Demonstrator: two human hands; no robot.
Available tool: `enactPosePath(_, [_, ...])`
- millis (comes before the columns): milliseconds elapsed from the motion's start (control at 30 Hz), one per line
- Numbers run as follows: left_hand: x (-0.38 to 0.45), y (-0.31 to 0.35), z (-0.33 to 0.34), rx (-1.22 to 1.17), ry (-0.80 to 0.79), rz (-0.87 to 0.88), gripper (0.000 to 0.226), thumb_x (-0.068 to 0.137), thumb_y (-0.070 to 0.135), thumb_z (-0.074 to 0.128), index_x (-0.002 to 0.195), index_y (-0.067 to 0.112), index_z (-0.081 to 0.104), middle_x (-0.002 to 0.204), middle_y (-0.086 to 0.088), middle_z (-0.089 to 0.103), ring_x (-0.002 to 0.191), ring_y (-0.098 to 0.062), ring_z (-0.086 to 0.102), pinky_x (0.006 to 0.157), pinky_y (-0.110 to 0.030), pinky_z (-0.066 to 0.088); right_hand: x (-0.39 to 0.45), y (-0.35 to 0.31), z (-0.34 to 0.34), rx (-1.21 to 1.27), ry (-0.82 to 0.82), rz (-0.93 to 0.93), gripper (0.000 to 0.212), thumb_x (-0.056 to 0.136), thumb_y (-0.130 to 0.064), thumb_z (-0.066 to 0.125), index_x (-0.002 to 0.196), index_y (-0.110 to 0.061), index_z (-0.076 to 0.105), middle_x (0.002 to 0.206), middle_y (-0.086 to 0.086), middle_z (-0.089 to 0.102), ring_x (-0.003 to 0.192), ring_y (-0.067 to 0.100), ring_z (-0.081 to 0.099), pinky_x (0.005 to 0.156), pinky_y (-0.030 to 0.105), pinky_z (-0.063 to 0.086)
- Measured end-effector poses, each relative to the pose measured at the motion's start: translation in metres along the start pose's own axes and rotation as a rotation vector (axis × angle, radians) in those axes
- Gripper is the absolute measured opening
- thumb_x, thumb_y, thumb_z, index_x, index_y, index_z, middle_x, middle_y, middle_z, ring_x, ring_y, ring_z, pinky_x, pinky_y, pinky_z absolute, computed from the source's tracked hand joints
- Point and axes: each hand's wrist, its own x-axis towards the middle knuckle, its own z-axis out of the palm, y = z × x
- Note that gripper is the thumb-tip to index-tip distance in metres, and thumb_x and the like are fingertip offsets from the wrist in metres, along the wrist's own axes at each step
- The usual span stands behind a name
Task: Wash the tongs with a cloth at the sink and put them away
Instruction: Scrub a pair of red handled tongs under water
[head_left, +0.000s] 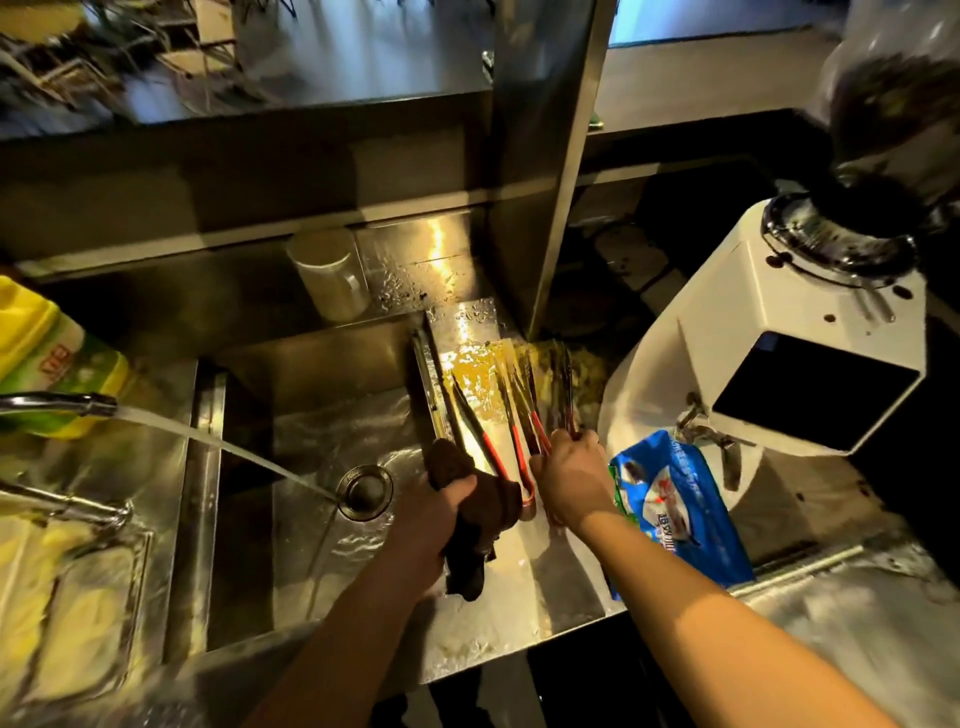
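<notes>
Wet steel tabletop flanks the sink. At six o'clock, left hand clenches the soft cloth; right hand grasps the tongs, fanned toward twelve o'clock. Stiff and probably slippery; hold the red handles.

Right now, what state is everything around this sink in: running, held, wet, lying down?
Faucet: running, stream hitting the drain.
Sink: wet, water flowing.
Cloth: dark, gripped in the left hand.
Tongs: red-handled, blurred, held by the right hand.
Counter: wet.
Blue bag: lying beside the sink.
Yellow bottle: standing, whether capped is unclear.
</notes>
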Motion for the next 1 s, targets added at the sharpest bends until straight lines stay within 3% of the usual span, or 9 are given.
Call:
enactPosePath(267, [-0.005,0.032,-0.010,-0.189,-0.023,0.048,0.005,0.091,0.001,0.065,0.087,0.003,0.066,0.069,-0.016,0.070,0.051,-0.024,0.069,0.043,-0.033,0.055,-0.012,-0.025,-0.047,0.128,0.075,-0.020,0.036,0.098,-0.038,0.047,0.118,-0.011,0.059,0.116,0.021,0.060,0.103,0.038,0.060,0.087,0.039,0.048])
enactPosePath(333, [-0.009,0.038,-0.027,-0.229,-0.033,0.055,0.002,0.092,0.003,0.064,0.092,0.003,0.067,0.063,-0.011,0.072,0.049,-0.021,0.070,0.041,-0.030,0.054,-0.022,-0.034,-0.053,0.396,0.073,-0.065,0.026,0.096,-0.033,0.053,0.100,-0.009,0.061,0.094,0.017,0.066,0.081,0.031,0.061,0.070,0.036,0.046])
enactPosePath(433, [-0.012,0.044,-0.051,-0.288,-0.025,0.073,0.006,0.093,0.004,0.064,0.097,0.004,0.067,0.075,-0.013,0.072,0.059,-0.023,0.072,0.048,-0.031,0.057,-0.040,-0.051,-0.059,0.992,-0.125,-0.020,0.022,0.093,-0.029,0.065,0.087,-0.008,0.060,0.075,0.009,0.067,0.058,0.017,0.064,0.054,0.030,0.049])
enactPosePath(500, [-0.014,0.047,-0.072,-0.330,0.019,0.086,0.004,0.094,0.006,0.062,0.093,0.005,0.066,0.081,-0.015,0.069,0.069,-0.026,0.068,0.062,-0.034,0.057,-0.051,-0.071,-0.055,1.341,-0.301,0.050,0.016,0.090,-0.013,0.069,0.096,-0.007,0.056,0.083,0.013,0.067,0.057,0.018,0.066,0.049,0.027,0.053])
enactPosePath(567, [-0.013,0.049,-0.096,-0.386,0.087,0.096,0.008,0.095,0.008,0.061,0.096,0.002,0.065,0.085,-0.018,0.067,0.074,-0.030,0.065,0.070,-0.036,0.053,-0.058,-0.095,-0.045,1.483,-0.447,0.113,0.032,0.088,0.003,0.065,0.116,-0.003,0.050,0.089,0.021,0.063,0.058,0.024,0.065,0.047,0.028,0.056])
enactPosePath(633, [-0.009,0.050,-0.120,-0.403,0.164,0.086,0.025,0.095,0.013,0.062,0.113,-0.005,0.064,0.102,-0.024,0.068,0.092,-0.038,0.067,0.085,-0.046,0.056,-0.066,-0.114,-0.037,1.392,-0.568,0.094,0.033,0.090,0.006,0.059,0.121,-0.001,0.049,0.089,0.022,0.061,0.057,0.023,0.065,0.045,0.027,0.055])
enactPosePath(733, [0.003,0.051,-0.160,-0.403,0.194,0.061,0.041,0.095,0.024,0.064,0.127,-0.001,0.061,0.123,-0.025,0.067,0.115,-0.041,0.064,0.103,-0.057,0.049,-0.078,-0.142,-0.019,1.173,-0.633,-0.004,0.020,0.089,-0.002,0.055,0.108,-0.003,0.054,0.084,0.017,0.053,0.047,0.013,0.052,0.034,0.021,0.035])
enactPosePath(900, [0.017,0.060,-0.199,-0.497,0.211,0.045,0.043,0.098,0.029,0.058,0.128,-0.001,0.061,0.122,-0.026,0.067,0.113,-0.044,0.065,0.100,-0.057,0.051,-0.092,-0.182,0.010,0.949,-0.674,-0.040,0.027,0.081,-0.012,0.063,0.106,-0.004,0.058,0.078,0.015,0.048,0.048,0.015,0.039,0.043,0.025,0.024])
enactPosePath(1000, [0.023,0.067,-0.208,-0.488,0.174,0.032,0.034,0.096,0.026,0.054,0.118,0.001,0.065,0.112,-0.025,0.068,0.095,-0.038,0.067,0.094,-0.058,0.053,-0.105,-0.205,0.022,0.906,-0.721,-0.113,0.010,0.084,-0.017,0.062,0.091,-0.010,0.061,0.080,0.012,0.057,0.044,0.011,0.040,0.039,0.021,0.024])
